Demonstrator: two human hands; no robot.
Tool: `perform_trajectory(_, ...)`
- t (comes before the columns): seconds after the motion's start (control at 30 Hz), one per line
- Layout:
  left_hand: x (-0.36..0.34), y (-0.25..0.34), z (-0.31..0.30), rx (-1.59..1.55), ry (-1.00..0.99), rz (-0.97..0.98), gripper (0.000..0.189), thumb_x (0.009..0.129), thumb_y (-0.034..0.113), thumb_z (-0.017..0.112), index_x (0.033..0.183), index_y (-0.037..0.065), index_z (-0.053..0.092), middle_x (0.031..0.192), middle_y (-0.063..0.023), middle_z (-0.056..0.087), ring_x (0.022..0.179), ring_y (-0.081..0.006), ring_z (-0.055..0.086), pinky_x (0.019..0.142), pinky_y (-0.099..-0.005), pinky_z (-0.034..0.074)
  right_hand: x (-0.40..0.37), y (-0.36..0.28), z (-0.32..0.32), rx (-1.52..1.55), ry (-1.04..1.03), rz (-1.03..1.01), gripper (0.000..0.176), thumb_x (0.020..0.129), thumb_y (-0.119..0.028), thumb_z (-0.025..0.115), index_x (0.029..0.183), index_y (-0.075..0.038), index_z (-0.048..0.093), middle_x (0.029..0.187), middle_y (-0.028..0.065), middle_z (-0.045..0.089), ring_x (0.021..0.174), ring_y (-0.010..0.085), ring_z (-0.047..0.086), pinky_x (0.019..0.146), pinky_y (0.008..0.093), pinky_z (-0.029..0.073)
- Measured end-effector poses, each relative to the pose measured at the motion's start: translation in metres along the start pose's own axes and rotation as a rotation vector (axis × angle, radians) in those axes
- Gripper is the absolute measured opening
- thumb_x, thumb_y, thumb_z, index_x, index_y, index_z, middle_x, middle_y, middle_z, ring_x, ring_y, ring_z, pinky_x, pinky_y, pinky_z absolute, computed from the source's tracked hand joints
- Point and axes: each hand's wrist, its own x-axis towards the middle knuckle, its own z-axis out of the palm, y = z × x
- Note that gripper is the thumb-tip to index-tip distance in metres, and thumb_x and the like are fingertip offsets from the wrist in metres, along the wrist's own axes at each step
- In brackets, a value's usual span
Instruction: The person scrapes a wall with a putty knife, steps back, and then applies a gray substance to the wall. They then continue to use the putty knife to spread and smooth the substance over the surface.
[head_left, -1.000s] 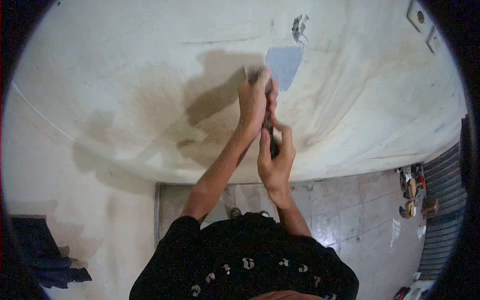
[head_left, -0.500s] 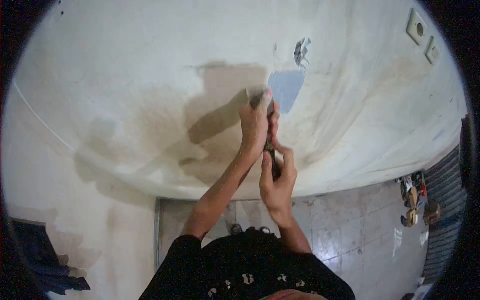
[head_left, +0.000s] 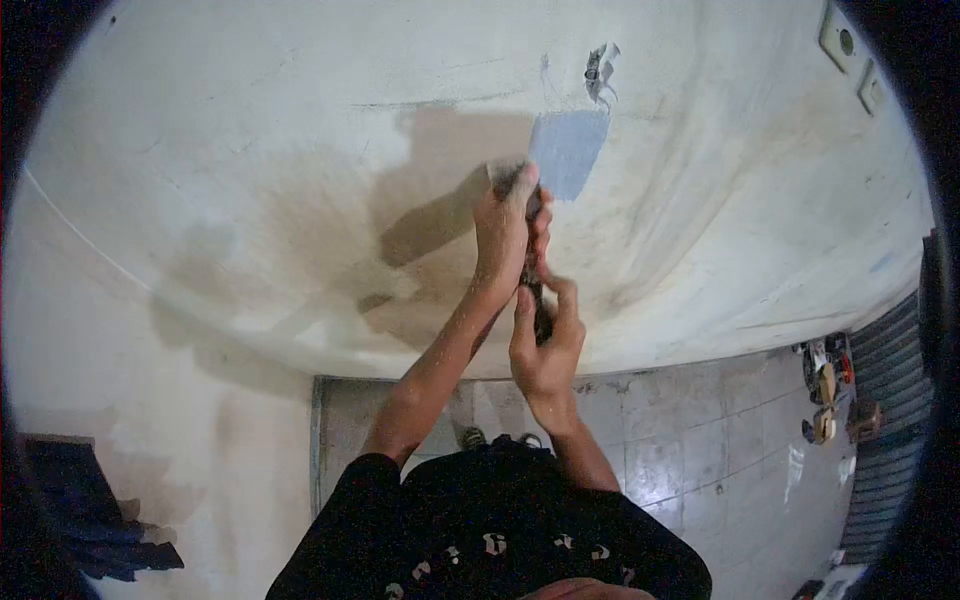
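Observation:
A dark, long-handled scraper (head_left: 532,208) stands upright between my hands, its pale flat end against the stained white wall (head_left: 290,120). My left hand (head_left: 504,232) wraps round its upper part, the thumb lying up along it near the flat end. Lower down, my right hand (head_left: 549,345) grips the dark handle, with the index finger bent over its side. Much of the scraper is hidden by my fingers. Just right of its top is a grey-blue patch (head_left: 568,155) on the wall, and above that a ragged hole (head_left: 598,75).
Two wall plates (head_left: 845,42) sit at the upper right. Grey tiles (head_left: 665,440) cover the floor below. Odds and ends (head_left: 824,395) lie by a corrugated shutter (head_left: 888,400) at the right. Dark cloth (head_left: 85,505) hangs at the lower left.
My view has tipped slightly downward, so the wall marks sit higher in it. Both hands keep their grip on the scraper, which is a little lower against the grey-blue patch.

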Motion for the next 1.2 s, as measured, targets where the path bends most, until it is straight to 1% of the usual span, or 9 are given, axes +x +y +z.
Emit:
perform_trajectory(0.27, -0.002, 0.006, 0.003, -0.018, -0.02, -0.041, 0.035, 0.094, 0.033, 0.057, 0.075, 0.005, 0.054, 0.05, -0.0003, 0.045, 0.035, -0.0115, 0.041, 0.034, -0.0263, 0.03, -0.004, -0.006, -0.003, -0.022, -0.02, 0.073, 0.026, 0.093, -0.004, 0.055, 0.117, 0.002, 0.05, 0.098, 0.0269, 0.067, 0.09, 0.0321, 0.07, 0.072, 0.0369, 0.053)
perform_trajectory(0.33, -0.005, 0.01, 0.003, -0.027, -0.018, -0.062, 0.035, 0.094, 0.034, 0.057, 0.075, 0.005, 0.053, 0.05, -0.0003, 0.045, 0.035, -0.0111, 0.041, 0.034, -0.0253, 0.03, -0.001, -0.005, 0.001, -0.042, 0.012, -0.023, 0.026, 0.095, -0.004, 0.054, 0.119, 0.004, 0.048, 0.08, 0.0152, 0.063, 0.07, 0.0134, 0.052, 0.057, 0.0267, 0.04)
perform_trajectory(0.4, -0.008, 0.001, -0.001, -0.006, -0.005, -0.042, 0.035, 0.094, 0.034, 0.057, 0.075, 0.005, 0.054, 0.05, 0.0, 0.045, 0.035, -0.0107, 0.04, 0.034, -0.0251, 0.03, -0.013, 0.0, 0.0, -0.05, 0.02, -0.018, 0.027, 0.095, -0.004, 0.053, 0.12, 0.005, 0.048, 0.072, 0.0092, 0.062, 0.06, 0.0039, 0.044, 0.05, 0.0214, 0.035)
perform_trajectory(0.5, -0.004, -0.009, -0.005, -0.032, -0.02, -0.03, 0.035, 0.093, 0.035, 0.058, 0.075, 0.005, 0.054, 0.05, 0.0009, 0.045, 0.034, -0.0101, 0.041, 0.033, -0.0249, 0.031, -0.01, 0.018, 0.006, -0.007, 0.034, -0.018, 0.026, 0.094, -0.004, 0.054, 0.119, 0.003, 0.049, 0.079, 0.0139, 0.064, 0.069, 0.0115, 0.053, 0.057, 0.0253, 0.042)
perform_trajectory(0.57, -0.002, -0.01, -0.004, -0.024, -0.005, -0.033, 0.036, 0.093, 0.035, 0.059, 0.075, 0.005, 0.054, 0.05, 0.001, 0.045, 0.034, -0.0101, 0.041, 0.033, -0.0249, 0.03, -0.01, 0.024, 0.008, 0.023, 0.056, -0.039, 0.025, 0.093, -0.004, 0.055, 0.117, 0.001, 0.051, 0.093, 0.0239, 0.068, 0.085, 0.027, 0.071, 0.068, 0.0336, 0.053)
perform_trajectory(0.77, 0.002, -0.02, -0.01, -0.018, -0.036, 0.001, 0.037, 0.093, 0.035, 0.06, 0.072, 0.005, 0.054, 0.049, 0.0003, 0.044, 0.034, -0.0104, 0.042, 0.032, -0.0251, 0.03, -0.013, 0.015, 0.004, 0.018, 0.02, 0.064, 0.022, 0.093, -0.004, 0.056, 0.114, 0.0, 0.051, 0.083, 0.0215, 0.068, 0.072, 0.0178, 0.068, 0.057, 0.0303, 0.049)
perform_trajectory(0.87, 0.001, 0.002, 0.002, 0.011, -0.028, 0.012, 0.038, 0.093, 0.036, 0.058, 0.07, 0.006, 0.053, 0.049, 0.0004, 0.045, 0.034, -0.0106, 0.041, 0.032, -0.0251, 0.03, -0.004, 0.018, 0.009, -0.038, 0.064, -0.118, 0.025, 0.096, -0.006, 0.053, 0.119, 0.003, 0.048, 0.081, 0.013, 0.067, 0.061, 0.0042, 0.047, 0.052, 0.0203, 0.037)
perform_trajectory(1.07, -0.005, -0.017, -0.011, 0.002, -0.004, -0.071, 0.036, 0.093, 0.035, 0.058, 0.072, 0.006, 0.053, 0.05, 0.0003, 0.046, 0.035, -0.0104, 0.041, 0.033, -0.0254, 0.03, -0.016, 0.019, 0.009, -0.007, 0.067, -0.093, 0.025, 0.096, -0.006, 0.053, 0.119, 0.004, 0.05, 0.073, 0.0098, 0.062, 0.062, 0.0039, 0.044, 0.051, 0.0209, 0.035)
perform_trajectory(1.2, -0.007, 0.014, 0.004, 0.023, -0.028, -0.01, 0.038, 0.093, 0.037, 0.059, 0.073, 0.005, 0.054, 0.05, -0.0001, 0.045, 0.036, -0.0101, 0.042, 0.034, -0.0247, 0.031, -0.002, -0.004, 0.008, 0.016, 0.045, 0.055, 0.025, 0.096, -0.006, 0.053, 0.119, 0.003, 0.051, 0.07, 0.0054, 0.059, 0.062, 0.0033, 0.043, 0.051, 0.0205, 0.034)
